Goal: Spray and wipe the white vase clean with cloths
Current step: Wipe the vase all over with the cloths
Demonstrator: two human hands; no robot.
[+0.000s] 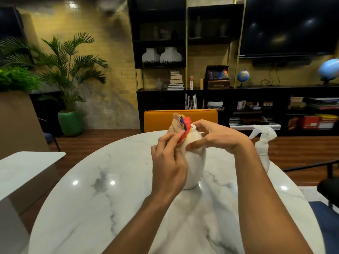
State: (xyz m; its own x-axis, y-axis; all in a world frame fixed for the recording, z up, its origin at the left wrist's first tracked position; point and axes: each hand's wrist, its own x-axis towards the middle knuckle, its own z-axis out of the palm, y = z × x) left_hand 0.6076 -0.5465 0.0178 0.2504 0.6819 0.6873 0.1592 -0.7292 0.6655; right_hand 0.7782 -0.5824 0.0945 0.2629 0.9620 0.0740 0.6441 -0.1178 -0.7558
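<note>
Left hand [167, 160] pinches bunched cloths [180, 129] against white vase [194, 165] shoulder; right hand [216, 136] at neck, grip unclear.

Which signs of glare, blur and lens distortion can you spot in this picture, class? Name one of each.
Head view: ceiling lights glare as bright spots on the glossy marble table and the dark TV screen. Head view: the spray bottle looks soft and smeared, while the white vase is sharper. Head view: the wide lens bows the straight lines of the black shelving.
</note>
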